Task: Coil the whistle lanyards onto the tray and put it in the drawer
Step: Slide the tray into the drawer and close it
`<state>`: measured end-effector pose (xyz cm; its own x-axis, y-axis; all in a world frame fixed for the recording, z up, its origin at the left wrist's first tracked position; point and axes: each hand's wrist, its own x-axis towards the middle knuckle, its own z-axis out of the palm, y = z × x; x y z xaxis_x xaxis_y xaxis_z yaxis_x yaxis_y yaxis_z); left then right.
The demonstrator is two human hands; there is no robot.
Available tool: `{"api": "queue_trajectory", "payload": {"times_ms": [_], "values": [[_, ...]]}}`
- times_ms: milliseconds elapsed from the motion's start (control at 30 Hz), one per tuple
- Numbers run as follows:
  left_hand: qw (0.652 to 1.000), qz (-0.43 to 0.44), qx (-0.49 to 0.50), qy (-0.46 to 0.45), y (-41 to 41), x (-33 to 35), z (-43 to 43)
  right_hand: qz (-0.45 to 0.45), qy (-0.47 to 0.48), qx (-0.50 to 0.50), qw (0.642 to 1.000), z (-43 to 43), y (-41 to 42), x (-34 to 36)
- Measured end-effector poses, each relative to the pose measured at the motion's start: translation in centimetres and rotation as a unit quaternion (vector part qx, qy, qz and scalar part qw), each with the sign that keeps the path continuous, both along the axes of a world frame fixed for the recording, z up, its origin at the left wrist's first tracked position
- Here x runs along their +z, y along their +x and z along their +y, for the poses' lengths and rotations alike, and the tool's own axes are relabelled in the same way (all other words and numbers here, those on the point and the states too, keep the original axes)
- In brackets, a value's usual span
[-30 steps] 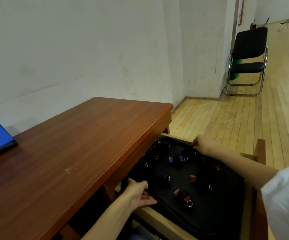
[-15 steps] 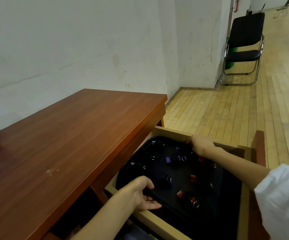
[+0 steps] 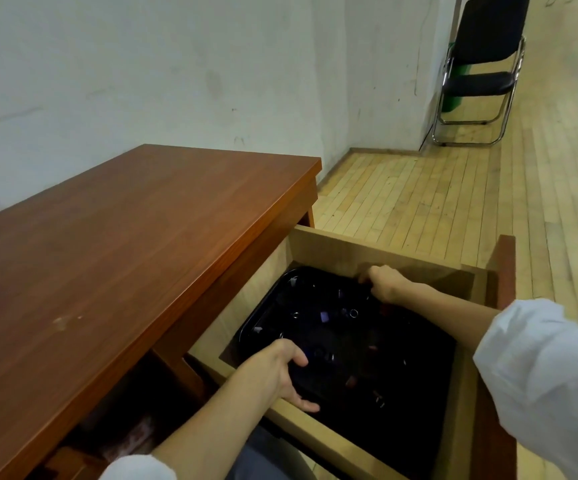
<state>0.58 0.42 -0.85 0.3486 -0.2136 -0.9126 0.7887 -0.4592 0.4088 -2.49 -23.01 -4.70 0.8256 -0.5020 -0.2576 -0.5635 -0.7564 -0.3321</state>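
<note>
Vs 1 s ago the black tray (image 3: pixel 263 318) is lower: then it rode about level w/ the drawer (image 3: pixel 349 249) walls, now it sits down inside them, left side toward the desk (image 3: pixel 142 237), at or nearly at the drawer bottom, can't tell if fully seated. L hand (image 3: pixel 278 372) holds the near-left rim, thumb over the top, fingers curled under the edge; R hand (image 3: pixel 386 285) holds the far rim, fingers curled round it, knuckles just beside the drawer's far wall. Whistle lanyards (image 3: pixel 325 317) lie on the tray as dark bundles w/ rings and purple/red bits, too dark and blurred to judge the coils, none seen spilled. Meaning: coiling looks done, tray placement almost done; left is prob letting go w/o trapping fingers under the rim, then pushing the drawer shut. Folding chair (image 3: pixel 481 71) far right, well apart
</note>
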Motion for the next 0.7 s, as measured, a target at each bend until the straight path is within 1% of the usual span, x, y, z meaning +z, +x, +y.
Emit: {"api": "queue_trajectory", "payload": {"times_ms": [167, 200, 233, 267, 300, 333, 367, 400, 433, 467, 500, 567, 633, 667, 700], "values": [[1.000, 0.013, 0.004, -0.015, -0.2, 0.1, 0.2, -0.012, 0.034, -0.021, 0.999, -0.3, -0.1, -0.2], [1.000, 0.004, 0.006, -0.015, -0.2, 0.0, 0.2, -0.007, 0.039, -0.024, 0.999, -0.2, -0.1, -0.1], [0.999, -0.033, 0.012, -0.008, -0.2, -0.4, 0.2, -0.002, 0.032, -0.022, 0.999, 0.0, -0.1, 0.0], [0.995, -0.095, 0.030, 0.001, 0.0, -0.9, -0.1, -0.005, 0.013, -0.018, 1.000, 0.2, 0.0, 0.3], [0.982, -0.181, 0.047, 0.015, 0.3, -1.5, -0.2, -0.024, -0.018, -0.005, 1.000, 0.6, 0.2, 0.6], [0.961, -0.273, 0.035, 0.019, 0.7, -2.0, -0.3, -0.053, -0.043, 0.014, 0.998, 1.2, 0.4, 1.1], [0.931, -0.364, -0.022, 0.017, 1.2, -2.3, -0.4, -0.085, -0.051, 0.040, 0.994, 1.9, 0.6, 1.5], [0.887, -0.447, -0.117, 0.018, 1.6, -2.5, -0.6, -0.101, -0.047, 0.074, 0.991, 2.6, 0.7, 1.8], [0.832, -0.506, -0.229, 0.017, 2.0, -2.6, -0.7, -0.101, -0.041, 0.114, 0.987, 3.3, 1.0, 2.0], [0.775, -0.534, -0.338, 0.015, 2.2, -2.8, -1.0, -0.085, -0.041, 0.153, 0.984, 4.1, 1.2, 2.0], [0.723, -0.542, -0.428, 0.017, 2.3, -3.1, -1.3, -0.061, -0.049, 0.184, 0.980, 4.8, 1.4, 1.8], [0.639, -0.538, -0.549, 0.037, 2.0, -3.4, -1.8, -0.027, -0.081, 0.216, 0.973, 5.8, 1.7, 1.0], [0.576, -0.547, -0.605, 0.058, 1.7, -4.2, -2.0, -0.012, -0.103, 0.222, 0.970, 6.3, 2.0, 0.2], [0.552, -0.556, -0.619, 0.064, 1.6, -4.6, -2.0, -0.007, -0.106, 0.218, 0.970, 6.5, 2.2, -0.2], [0.535, -0.564, -0.625, 0.067, 1.7, -5.0, -2.0, -0.005, -0.108, 0.213, 0.971, 6.5, 2.2, -0.5]]}}
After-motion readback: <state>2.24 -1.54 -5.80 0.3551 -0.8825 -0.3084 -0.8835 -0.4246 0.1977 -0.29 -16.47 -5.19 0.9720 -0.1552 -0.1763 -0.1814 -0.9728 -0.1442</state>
